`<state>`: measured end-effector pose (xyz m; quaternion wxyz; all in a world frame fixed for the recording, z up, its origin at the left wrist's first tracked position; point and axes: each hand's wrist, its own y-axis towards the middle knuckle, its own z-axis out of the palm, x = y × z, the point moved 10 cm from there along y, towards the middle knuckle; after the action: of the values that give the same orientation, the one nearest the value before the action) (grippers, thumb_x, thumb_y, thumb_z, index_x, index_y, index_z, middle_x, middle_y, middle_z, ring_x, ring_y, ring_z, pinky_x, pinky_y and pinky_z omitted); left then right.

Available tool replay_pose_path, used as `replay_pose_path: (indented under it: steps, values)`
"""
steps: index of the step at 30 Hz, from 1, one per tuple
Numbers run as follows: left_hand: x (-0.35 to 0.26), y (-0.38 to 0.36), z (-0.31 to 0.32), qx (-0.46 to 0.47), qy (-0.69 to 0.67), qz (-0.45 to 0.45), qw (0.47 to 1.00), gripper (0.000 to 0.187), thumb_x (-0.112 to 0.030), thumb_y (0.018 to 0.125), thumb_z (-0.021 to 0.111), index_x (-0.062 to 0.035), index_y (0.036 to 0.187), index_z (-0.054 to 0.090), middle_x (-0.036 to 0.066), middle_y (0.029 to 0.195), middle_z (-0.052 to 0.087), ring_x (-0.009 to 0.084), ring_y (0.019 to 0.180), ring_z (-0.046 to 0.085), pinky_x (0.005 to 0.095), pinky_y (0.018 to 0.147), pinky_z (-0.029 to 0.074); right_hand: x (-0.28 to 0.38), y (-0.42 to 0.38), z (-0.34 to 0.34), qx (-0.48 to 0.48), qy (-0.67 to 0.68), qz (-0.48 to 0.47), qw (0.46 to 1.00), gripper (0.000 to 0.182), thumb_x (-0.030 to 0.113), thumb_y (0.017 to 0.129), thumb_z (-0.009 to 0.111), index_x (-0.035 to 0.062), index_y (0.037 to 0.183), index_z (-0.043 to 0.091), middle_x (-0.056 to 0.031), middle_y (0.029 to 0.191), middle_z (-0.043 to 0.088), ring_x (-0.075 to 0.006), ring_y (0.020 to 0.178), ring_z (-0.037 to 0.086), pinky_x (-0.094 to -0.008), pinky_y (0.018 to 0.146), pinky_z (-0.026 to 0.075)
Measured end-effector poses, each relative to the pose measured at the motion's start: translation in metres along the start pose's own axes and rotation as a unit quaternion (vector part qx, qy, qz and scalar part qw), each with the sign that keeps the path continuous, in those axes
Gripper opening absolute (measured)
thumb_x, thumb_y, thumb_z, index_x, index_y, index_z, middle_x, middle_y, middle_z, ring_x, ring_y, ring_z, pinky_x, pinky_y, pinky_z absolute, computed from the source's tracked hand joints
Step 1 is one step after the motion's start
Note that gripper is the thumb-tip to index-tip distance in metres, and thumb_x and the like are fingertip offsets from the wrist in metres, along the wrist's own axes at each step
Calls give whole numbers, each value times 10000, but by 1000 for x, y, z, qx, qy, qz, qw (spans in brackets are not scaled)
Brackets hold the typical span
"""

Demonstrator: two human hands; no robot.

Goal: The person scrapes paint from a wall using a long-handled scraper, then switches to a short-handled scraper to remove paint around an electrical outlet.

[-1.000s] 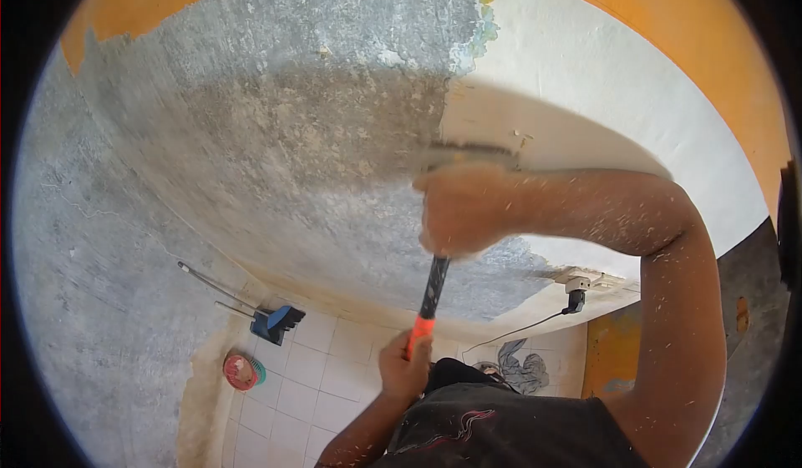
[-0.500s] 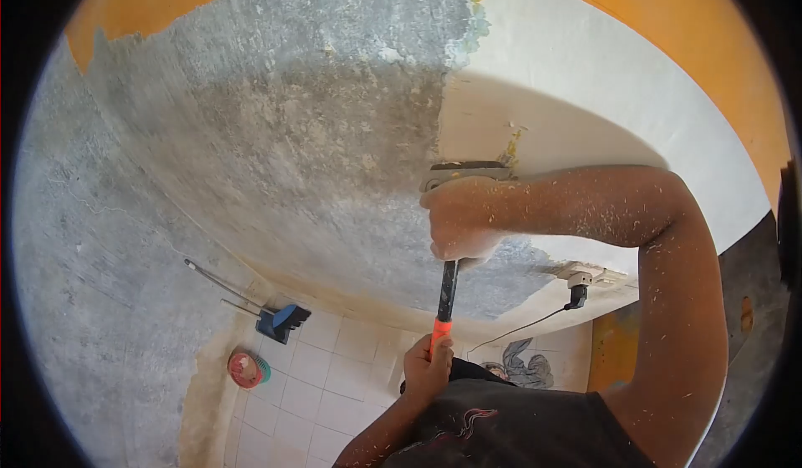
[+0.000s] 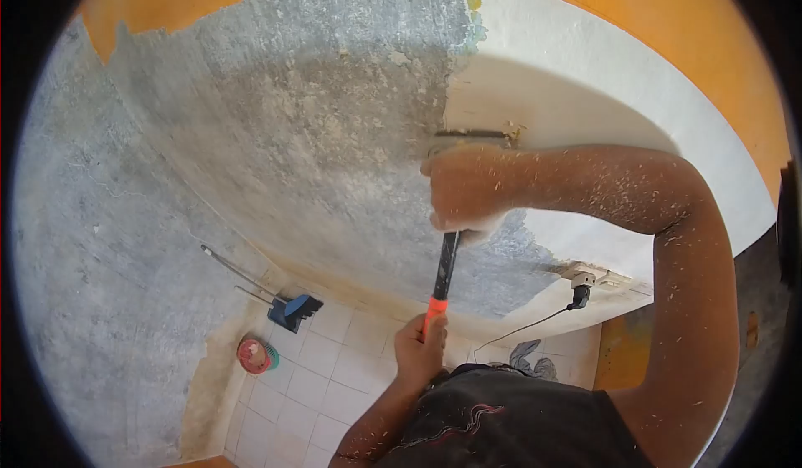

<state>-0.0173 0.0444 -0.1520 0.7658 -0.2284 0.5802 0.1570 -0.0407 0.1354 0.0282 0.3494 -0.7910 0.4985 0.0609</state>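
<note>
Long-handled scraper (image 3: 445,268) is pretty much dead centre, running from the orange grip (image 3: 435,308) up to a dark blade (image 3: 468,136) over the edge where grey wall (image 3: 276,109) meets pale paint (image 3: 576,50). Blade's kinda blurry, so can't tell if it's actually touching. Left to right: rough grey wall fills the far side, then a reddish and green bucket (image 3: 255,355) on the white tile floor (image 3: 330,353), with a blue dustpan (image 3: 288,313) near it and long thin handles slanting away up and left. Next, the left hand (image 3: 418,347) has its fingers wrapped round the scraper's orange end. Right hand (image 3: 468,188) is higher, clenched around the top of the shaft just below the blade, arm bent and speckled with pale flecks. Under that there's a dark shirt (image 3: 501,418), and a crumpled grey cloth (image 3: 526,355) partly hidden behind it. Further right, a black plug (image 3: 581,294) sits at a wall socket, cord trailing down left. Last up, an orange band (image 3: 668,17) curving along the outer edge.
</note>
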Motion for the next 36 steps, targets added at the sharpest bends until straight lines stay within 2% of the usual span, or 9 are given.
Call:
replay_pose_path:
  steps: [3, 9, 13, 19, 23, 25, 28, 32, 36]
  values:
    - [-14, 0, -6, 6, -15, 22, 1000, 250, -177, 927, 485, 7, 772, 554, -1, 533, 457, 44, 425, 397, 195, 383, 314, -2, -1, -9, -31, -33, 14, 999, 302, 431, 752, 574, 169, 603, 582, 38, 528, 560, -175, 578, 525, -322, 653, 423]
    - [8, -13, 13, -5, -89, -46, 995, 203, -151, 884, 560, -6, 743, 583, -38, 541, 461, 23, 456, 387, 200, 415, 302, 8, 0, 5, 28, -22, -13, 999, 332, 457, 757, 556, 173, 586, 544, 49, 509, 541, -157, 552, 511, -310, 657, 408]
    - [-36, 5, -6, -24, 1, 49, 999, 196, -157, 880, 566, -18, 744, 593, -36, 550, 482, 16, 472, 416, 197, 419, 323, -14, -15, -26, -41, -62, 33, 997, 341, 464, 761, 549, 176, 579, 545, 55, 508, 537, -160, 581, 531, -315, 635, 428]
    - [8, -12, 9, -33, -43, -34, 998, 178, -152, 875, 570, -16, 767, 611, -35, 554, 494, 23, 456, 418, 197, 412, 322, 8, -1, 10, 76, 32, -5, 997, 342, 446, 768, 546, 162, 579, 565, 18, 530, 556, -186, 632, 561, -334, 642, 443]
    - [-62, 4, -19, -60, 20, 90, 994, 217, -160, 885, 561, -13, 733, 608, -37, 549, 483, 26, 454, 420, 198, 408, 318, -22, -18, -33, -26, -23, 67, 997, 315, 433, 764, 564, 166, 600, 600, -2, 574, 579, -219, 683, 566, -365, 661, 478]
    - [-47, 4, -15, -39, -2, 61, 997, 224, -169, 886, 563, -8, 737, 606, -32, 550, 483, 31, 453, 427, 196, 405, 321, -23, -21, -37, -42, -35, 82, 995, 308, 438, 763, 568, 171, 615, 609, -1, 585, 584, -228, 699, 568, -373, 667, 487]
    - [11, -9, 3, -22, -70, -29, 997, 209, -160, 885, 560, -12, 745, 607, -24, 537, 479, 33, 456, 434, 192, 406, 326, 9, 0, 4, 38, 6, 19, 999, 341, 493, 769, 566, 184, 629, 613, 9, 611, 582, -192, 708, 558, -370, 632, 491]
    - [-18, 1, -18, -82, 8, 18, 996, 205, -149, 879, 567, -10, 733, 607, -28, 529, 466, 32, 444, 415, 185, 409, 313, -15, -14, -15, -17, -3, 73, 997, 362, 508, 755, 573, 172, 626, 603, 14, 607, 589, -197, 690, 557, -366, 672, 480]
    - [-75, 8, -22, -55, 17, 104, 993, 225, -150, 896, 538, -2, 740, 603, -14, 522, 477, 35, 432, 408, 189, 400, 306, -32, -26, -49, -91, -28, 81, 992, 358, 496, 742, 584, 156, 631, 611, -5, 601, 589, -207, 689, 564, -351, 625, 485]
